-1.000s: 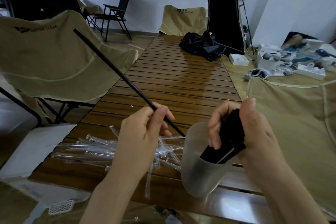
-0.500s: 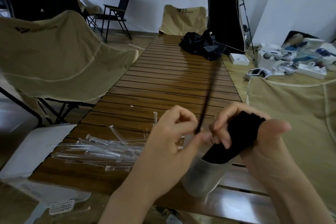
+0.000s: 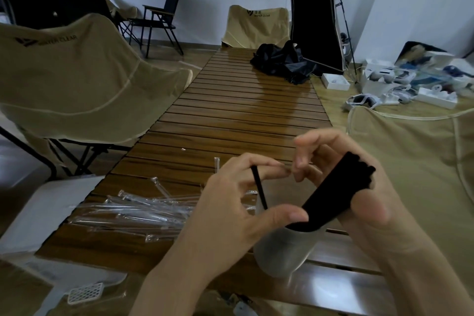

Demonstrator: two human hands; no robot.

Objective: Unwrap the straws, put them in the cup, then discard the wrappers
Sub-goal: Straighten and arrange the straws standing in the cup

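Observation:
A frosted plastic cup (image 3: 282, 254) stands near the front edge of the slatted wooden table (image 3: 243, 110). A bundle of black straws (image 3: 336, 195) leans out of it to the upper right, and my right hand (image 3: 359, 195) grips that bundle. My left hand (image 3: 230, 202) holds one black straw (image 3: 259, 188) between thumb and fingers, its lower end down inside the cup. Several clear empty wrappers (image 3: 138, 210) lie in a pile on the table left of the cup.
A tan folding chair (image 3: 77, 72) stands left of the table and another (image 3: 256, 25) at its far end. A black bag (image 3: 282, 61) lies on the far part of the table. White boxes and gadgets (image 3: 410, 82) cover the floor at right.
My left hand swung the single straw from pointing far left to upright, then pushed it down into the cup beside the bundle. My right hand kept its grip on the bundle.

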